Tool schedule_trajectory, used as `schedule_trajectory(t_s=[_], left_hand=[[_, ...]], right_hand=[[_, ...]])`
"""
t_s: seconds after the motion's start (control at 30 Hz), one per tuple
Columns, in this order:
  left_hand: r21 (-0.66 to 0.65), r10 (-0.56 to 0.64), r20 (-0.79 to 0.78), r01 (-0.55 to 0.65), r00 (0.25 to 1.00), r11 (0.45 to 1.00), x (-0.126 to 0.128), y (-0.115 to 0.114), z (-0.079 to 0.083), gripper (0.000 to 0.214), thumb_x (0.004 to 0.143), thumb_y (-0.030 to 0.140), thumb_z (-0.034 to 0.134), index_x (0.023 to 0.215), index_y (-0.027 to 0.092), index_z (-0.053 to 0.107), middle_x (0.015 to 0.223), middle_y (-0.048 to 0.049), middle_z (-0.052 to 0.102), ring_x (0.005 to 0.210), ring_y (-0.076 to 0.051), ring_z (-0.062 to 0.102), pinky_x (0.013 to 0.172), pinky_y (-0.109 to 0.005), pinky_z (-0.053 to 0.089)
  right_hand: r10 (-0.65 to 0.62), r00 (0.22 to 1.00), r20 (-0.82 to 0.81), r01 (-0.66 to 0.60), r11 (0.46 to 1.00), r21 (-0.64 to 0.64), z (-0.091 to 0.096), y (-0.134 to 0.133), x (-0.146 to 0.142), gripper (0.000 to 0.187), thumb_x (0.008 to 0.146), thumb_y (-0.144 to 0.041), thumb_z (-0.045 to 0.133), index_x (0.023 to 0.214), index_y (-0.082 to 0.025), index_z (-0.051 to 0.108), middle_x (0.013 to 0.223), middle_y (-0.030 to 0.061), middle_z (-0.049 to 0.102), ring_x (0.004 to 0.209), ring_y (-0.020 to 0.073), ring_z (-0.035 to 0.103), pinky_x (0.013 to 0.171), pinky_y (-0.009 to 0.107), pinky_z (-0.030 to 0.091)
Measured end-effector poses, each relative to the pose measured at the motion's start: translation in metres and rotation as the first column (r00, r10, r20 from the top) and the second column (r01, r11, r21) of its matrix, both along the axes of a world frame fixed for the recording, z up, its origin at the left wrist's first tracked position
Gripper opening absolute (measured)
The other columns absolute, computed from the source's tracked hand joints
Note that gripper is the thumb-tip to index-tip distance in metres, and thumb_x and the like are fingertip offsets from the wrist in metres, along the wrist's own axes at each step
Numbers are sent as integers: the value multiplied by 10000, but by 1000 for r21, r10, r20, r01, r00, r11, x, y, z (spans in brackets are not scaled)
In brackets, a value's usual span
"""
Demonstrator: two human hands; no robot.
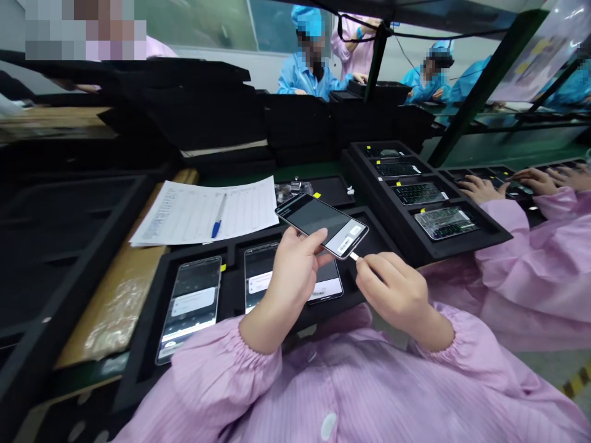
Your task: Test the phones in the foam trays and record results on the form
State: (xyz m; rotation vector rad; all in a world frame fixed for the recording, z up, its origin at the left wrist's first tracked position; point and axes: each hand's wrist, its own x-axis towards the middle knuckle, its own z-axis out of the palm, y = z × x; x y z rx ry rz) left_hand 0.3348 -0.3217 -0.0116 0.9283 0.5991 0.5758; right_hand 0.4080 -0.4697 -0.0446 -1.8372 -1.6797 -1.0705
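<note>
Left hand [295,267] clamped on a dark-faced smartphone [314,218], thumb and fingers closed around its near end, the phone tilted and raised in the air above the far right corner of a black foam tray [142,332], with nothing beneath it touching. Right hand [392,289] pinched shut on a small white pin-like tool [354,256], too small to tell exactly what kind, its tip just at the phone's near corner, beside a white barcode sticker [344,245]. The two hands close, just apart, with pink striped smock sleeves [221,363] gathered at the cuffs. A sound hold for close work like this: grip on the phone's edges rather than across its glass, forearms steady, the tip level with the edge instead of slanting into it, and no hurry at the contact. Two more smartphones [188,307] lying face up in the tray's slots, close under the hands, leaving little margin for a slip. Along the tray's far edge, a printed sheet [184,215] with a blue pen [218,215] lying on it. Beyond the tray's right corner, a second black tray [484,229] holding circuit boards [446,223] in rows. Toward the counter's right end, a co-worker's hands [508,184] over another tray; farther off, people in blue caps and gowns [309,67].
</note>
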Motion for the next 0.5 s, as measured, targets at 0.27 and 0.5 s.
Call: schedule_trajectory(t_s=[0.27,0.5], left_hand=[[134,41,-15,-38,999,990,3,-8,-11,355,769,172,682,1061,200,482,944,-25,711,844,-197,713,678,-317,612],[104,-17,-22,20,1000,994,4,-8,-16,394,736,171,707,1067,200,496,922,-32,713,831,-216,724,677,-342,611]], right_hand=[[-20,991,131,44,982,-182,8,-3,-1,282,961,-29,429,875,-132,677,730,71,662,617,175,517,513,320,433],[108,991,74,-93,978,-187,2,-7,8,273,967,-48,441,918,-140,693,812,84,694,660,181,578,562,324,492]])
